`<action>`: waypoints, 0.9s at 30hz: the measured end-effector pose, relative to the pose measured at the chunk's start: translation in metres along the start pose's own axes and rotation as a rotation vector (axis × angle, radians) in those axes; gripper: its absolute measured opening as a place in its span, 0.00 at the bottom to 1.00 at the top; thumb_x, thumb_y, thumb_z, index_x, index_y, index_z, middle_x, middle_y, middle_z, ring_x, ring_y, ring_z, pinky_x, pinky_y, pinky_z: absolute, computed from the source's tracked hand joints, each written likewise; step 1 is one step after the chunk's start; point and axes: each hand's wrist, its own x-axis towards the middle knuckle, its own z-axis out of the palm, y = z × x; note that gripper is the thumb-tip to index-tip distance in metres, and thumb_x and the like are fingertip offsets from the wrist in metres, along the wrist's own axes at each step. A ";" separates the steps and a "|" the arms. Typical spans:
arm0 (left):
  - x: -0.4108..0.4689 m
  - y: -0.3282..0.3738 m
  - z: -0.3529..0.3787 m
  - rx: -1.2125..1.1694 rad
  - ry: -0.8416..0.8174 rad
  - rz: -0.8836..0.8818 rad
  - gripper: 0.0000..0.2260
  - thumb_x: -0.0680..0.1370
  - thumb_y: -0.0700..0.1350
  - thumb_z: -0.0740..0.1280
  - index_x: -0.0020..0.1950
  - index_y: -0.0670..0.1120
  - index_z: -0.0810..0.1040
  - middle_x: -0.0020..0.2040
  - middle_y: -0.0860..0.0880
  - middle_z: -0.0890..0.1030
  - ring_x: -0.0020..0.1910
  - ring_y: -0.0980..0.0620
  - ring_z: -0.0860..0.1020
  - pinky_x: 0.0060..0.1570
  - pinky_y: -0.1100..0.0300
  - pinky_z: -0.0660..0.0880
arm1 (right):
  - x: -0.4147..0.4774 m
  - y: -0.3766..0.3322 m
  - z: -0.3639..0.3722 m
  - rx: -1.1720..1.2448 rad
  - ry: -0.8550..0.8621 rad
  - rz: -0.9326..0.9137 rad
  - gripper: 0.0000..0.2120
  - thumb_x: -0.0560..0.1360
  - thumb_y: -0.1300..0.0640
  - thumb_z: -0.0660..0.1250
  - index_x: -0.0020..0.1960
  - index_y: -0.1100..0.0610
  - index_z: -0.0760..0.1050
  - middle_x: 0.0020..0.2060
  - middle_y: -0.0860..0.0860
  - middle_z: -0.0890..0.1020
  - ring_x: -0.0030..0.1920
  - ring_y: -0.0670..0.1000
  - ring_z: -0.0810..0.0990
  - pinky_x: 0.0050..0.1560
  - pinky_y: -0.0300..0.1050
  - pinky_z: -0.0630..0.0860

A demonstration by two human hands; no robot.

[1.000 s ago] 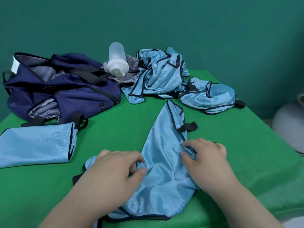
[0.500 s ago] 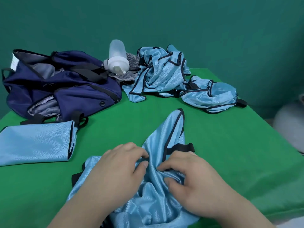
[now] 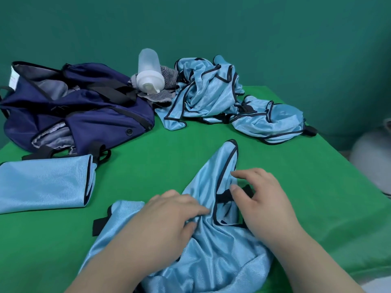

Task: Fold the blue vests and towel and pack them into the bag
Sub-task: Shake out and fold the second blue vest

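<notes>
head | L hand [image 3: 169, 225] fingers still pinch vest [image 3: 213, 256] | R hand [image 3: 264, 205] fingers let go, now spread

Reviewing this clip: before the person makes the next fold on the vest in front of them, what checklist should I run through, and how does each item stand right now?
1. front vest lies flat on the table: not ok, it is bunched between the hands.
2. left hand has a grip on it: ok, it pinches a fold of fabric.
3. right hand has a grip: cannot tell, its fingers are spread over the black strap.
4. folded vest is out of the way: ok, it lies apart at the left.
5. bag is open: ok.
6. crumpled vests at the back are folded: not ok.
</notes>
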 end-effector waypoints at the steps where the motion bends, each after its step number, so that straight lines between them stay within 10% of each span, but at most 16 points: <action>1: 0.000 0.000 0.001 -0.001 -0.025 0.019 0.16 0.82 0.51 0.62 0.69 0.65 0.72 0.60 0.69 0.74 0.59 0.66 0.66 0.66 0.62 0.63 | 0.000 -0.002 0.001 -0.020 -0.021 0.004 0.15 0.77 0.46 0.66 0.64 0.44 0.77 0.56 0.39 0.76 0.61 0.43 0.70 0.66 0.47 0.67; 7: -0.004 0.005 -0.004 -0.067 -0.095 0.063 0.13 0.81 0.53 0.64 0.64 0.64 0.76 0.53 0.68 0.77 0.57 0.69 0.68 0.61 0.71 0.61 | 0.000 -0.007 0.004 -0.222 -0.235 -0.027 0.24 0.74 0.36 0.64 0.68 0.40 0.71 0.66 0.36 0.73 0.69 0.43 0.66 0.68 0.46 0.58; 17: -0.001 0.005 -0.006 -0.052 0.133 -0.074 0.11 0.81 0.55 0.62 0.63 0.62 0.76 0.55 0.67 0.73 0.60 0.65 0.67 0.62 0.64 0.67 | -0.003 -0.007 -0.005 0.060 -0.161 -0.053 0.04 0.72 0.51 0.71 0.39 0.48 0.78 0.40 0.40 0.80 0.46 0.41 0.77 0.48 0.37 0.72; 24: 0.003 0.011 -0.004 -0.037 0.115 -0.110 0.12 0.82 0.56 0.60 0.65 0.62 0.74 0.58 0.66 0.73 0.60 0.66 0.68 0.62 0.66 0.66 | 0.032 0.004 0.009 -0.085 -0.024 0.256 0.26 0.74 0.35 0.65 0.64 0.52 0.76 0.54 0.48 0.78 0.56 0.51 0.76 0.53 0.47 0.72; 27: 0.004 0.012 -0.003 -0.032 0.135 -0.139 0.11 0.82 0.55 0.59 0.64 0.62 0.74 0.57 0.67 0.73 0.59 0.66 0.68 0.61 0.65 0.67 | 0.045 0.004 0.018 -0.162 -0.048 0.271 0.23 0.74 0.35 0.65 0.58 0.51 0.79 0.51 0.52 0.79 0.55 0.56 0.77 0.55 0.50 0.75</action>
